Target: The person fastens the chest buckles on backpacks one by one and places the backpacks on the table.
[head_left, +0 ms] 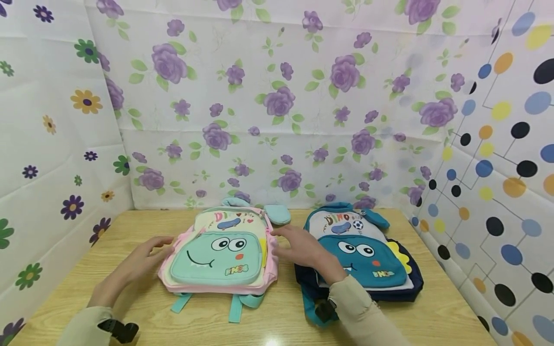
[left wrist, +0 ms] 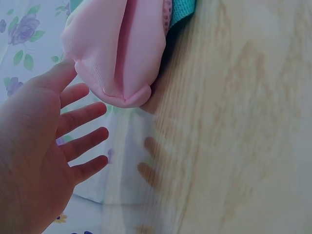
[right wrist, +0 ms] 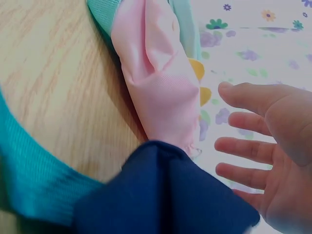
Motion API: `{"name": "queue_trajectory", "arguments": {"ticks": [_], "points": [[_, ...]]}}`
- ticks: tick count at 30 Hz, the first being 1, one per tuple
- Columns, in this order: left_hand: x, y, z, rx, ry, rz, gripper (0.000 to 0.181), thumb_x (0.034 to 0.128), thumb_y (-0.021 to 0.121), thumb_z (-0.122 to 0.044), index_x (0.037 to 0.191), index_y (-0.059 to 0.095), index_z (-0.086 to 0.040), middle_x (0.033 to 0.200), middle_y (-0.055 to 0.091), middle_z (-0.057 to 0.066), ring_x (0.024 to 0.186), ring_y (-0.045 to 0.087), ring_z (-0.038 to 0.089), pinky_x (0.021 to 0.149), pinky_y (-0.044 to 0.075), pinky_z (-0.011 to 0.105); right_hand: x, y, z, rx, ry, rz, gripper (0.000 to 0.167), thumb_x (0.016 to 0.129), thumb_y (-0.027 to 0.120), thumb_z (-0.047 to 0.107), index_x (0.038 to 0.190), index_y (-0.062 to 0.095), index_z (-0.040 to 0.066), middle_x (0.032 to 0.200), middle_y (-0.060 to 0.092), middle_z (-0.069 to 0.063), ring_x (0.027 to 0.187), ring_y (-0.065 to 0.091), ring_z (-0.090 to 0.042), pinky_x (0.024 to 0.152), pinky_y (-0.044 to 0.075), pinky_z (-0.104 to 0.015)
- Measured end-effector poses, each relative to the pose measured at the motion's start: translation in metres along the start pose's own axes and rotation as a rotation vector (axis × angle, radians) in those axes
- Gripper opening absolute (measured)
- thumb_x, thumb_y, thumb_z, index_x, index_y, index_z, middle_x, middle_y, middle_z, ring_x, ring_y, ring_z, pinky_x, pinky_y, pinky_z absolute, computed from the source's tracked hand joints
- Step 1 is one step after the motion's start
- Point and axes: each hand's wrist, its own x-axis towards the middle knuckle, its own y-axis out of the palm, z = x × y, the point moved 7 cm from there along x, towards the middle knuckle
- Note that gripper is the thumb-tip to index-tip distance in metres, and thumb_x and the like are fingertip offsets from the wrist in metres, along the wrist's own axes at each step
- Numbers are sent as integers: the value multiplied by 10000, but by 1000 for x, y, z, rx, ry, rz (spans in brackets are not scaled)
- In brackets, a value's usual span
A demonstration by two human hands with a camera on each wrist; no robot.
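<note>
left hand [head_left: 143,259]: opened wide, with parted fingers and an ungripping palm; at the left edge of the mint-and-pink backpack, thumb tip up against its pink side [left wrist: 117,53], firmness of contact impossible to tell.
right hand [head_left: 303,246]: likewise open, with straight, separated fingers and no hold on anything; just beside the same bag's right edge, touch uncertain.
mint-and-pink backpack [head_left: 212,264]: lying face up between both hands, printed with big eyes and a smile.
mint straps [head_left: 235,307]: trailing toward the person, between the two wrists.
mint tag [head_left: 277,214]: just beyond the right hand.
blue backpack [head_left: 368,262]: lying face up to the right of the right hand, partly hidden behind it.
wooden table [head_left: 446,307]: beneath both hands and both bags.
purple-flowered cloth [head_left: 259,149]: upright beyond both hands.
dotted cloth [head_left: 497,192]: well to the right of the right hand.
</note>
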Motion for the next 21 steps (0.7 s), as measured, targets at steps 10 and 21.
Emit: {"name": "queue_trajectory", "arguments": {"ticks": [10,21], "points": [[-1,4,4,-2,1,17,547,1040,468,-449,1441,490,-78,1389,558,215,1300,475,462,1033,355,671,6,12,13,-27,-13,47,521,937,653,442,1387,576,191,1428,554,-59,1339,502,-269,1088,425,-480],[-2,5,1,8,9,11,526,1046,471,-415,1431,498,-58,1347,591,207,1223,551,399,1000,421,592,13,26,17,82,24,102,593,926,647,493,1418,544,178,1518,427,-118,1382,439,-299,1107,397,-504]]}}
